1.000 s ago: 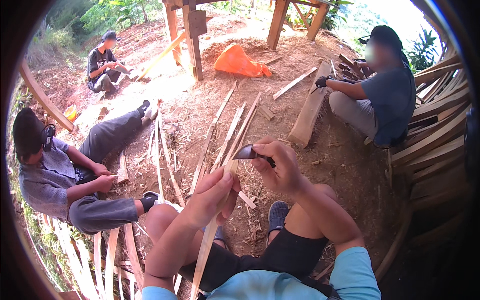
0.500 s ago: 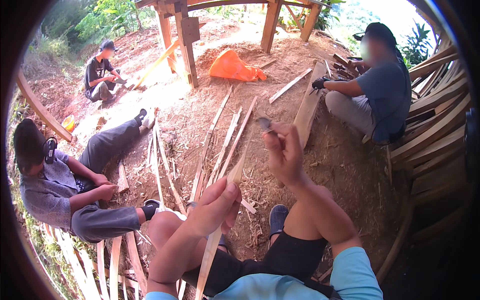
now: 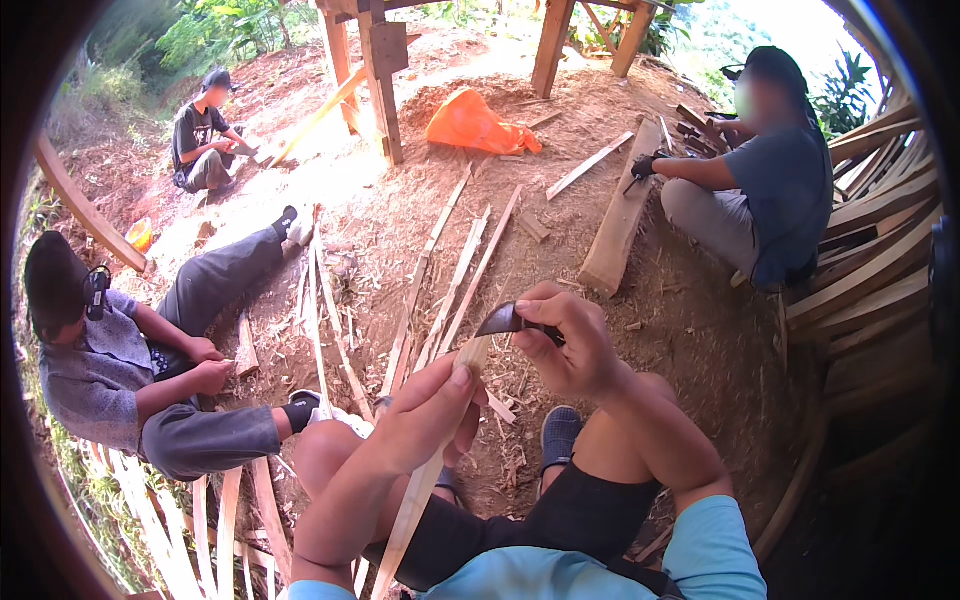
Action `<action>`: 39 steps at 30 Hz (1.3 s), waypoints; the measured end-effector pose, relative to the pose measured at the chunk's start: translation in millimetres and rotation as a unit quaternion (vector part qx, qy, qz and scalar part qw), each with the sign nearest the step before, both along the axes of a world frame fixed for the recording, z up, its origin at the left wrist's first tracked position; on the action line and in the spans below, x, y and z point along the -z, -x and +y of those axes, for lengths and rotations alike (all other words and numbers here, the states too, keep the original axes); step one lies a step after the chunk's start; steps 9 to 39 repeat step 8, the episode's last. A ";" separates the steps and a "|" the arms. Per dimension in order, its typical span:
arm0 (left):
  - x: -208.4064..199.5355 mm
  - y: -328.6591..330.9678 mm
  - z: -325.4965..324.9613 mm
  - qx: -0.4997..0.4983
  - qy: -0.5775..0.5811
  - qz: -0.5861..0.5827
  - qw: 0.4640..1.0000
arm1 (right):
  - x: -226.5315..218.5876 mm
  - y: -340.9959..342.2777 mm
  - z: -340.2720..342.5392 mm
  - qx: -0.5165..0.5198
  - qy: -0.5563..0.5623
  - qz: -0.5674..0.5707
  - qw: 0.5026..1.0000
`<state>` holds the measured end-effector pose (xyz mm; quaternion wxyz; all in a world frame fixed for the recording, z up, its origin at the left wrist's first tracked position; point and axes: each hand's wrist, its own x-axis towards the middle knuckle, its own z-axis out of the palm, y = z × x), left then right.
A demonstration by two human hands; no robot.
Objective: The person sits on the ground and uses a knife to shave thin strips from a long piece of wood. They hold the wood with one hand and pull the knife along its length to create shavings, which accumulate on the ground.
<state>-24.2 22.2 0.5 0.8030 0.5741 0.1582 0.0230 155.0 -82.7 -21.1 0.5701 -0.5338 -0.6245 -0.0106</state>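
Observation:
A long pale wooden strip (image 3: 412, 515) slants up from my lap, and my left hand (image 3: 428, 412) is closed around it close to its upper end. In my right hand (image 3: 575, 345), fingers curled, is a small knife (image 3: 500, 320) with a short, dark, curved blade. The blade lies across the upper end of the strip, just above my left thumb, and seems to touch it. Most of the knife's handle is hidden by my right fingers.
Wooden strips (image 3: 470, 280) and shavings litter the dirt ground ahead. A thick plank (image 3: 622, 225) lies beside a seated person (image 3: 770, 170) at right; another person (image 3: 100, 370) sits at left, a third farther back. Stacked timber (image 3: 880, 270) lines the right side; an orange sheet (image 3: 475, 125) lies ahead.
My right hand has come down and turned, bringing the knife from above and apart onto the strip's upper end. My left hand keeps its hold, and the strip's lower end has shifted slightly left.

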 end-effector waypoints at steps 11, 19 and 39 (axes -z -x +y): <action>0.8 3.2 4.3 0.023 -0.007 0.050 0.998 | -0.3 -7.6 -0.1 0.035 0.003 0.013 0.999; 0.8 3.2 4.3 0.023 -0.007 0.050 0.998 | -0.3 -7.6 -0.1 0.035 0.003 0.013 0.999; 0.8 3.2 4.3 0.023 -0.007 0.050 0.998 | -0.3 -7.6 -0.1 0.035 0.003 0.013 0.999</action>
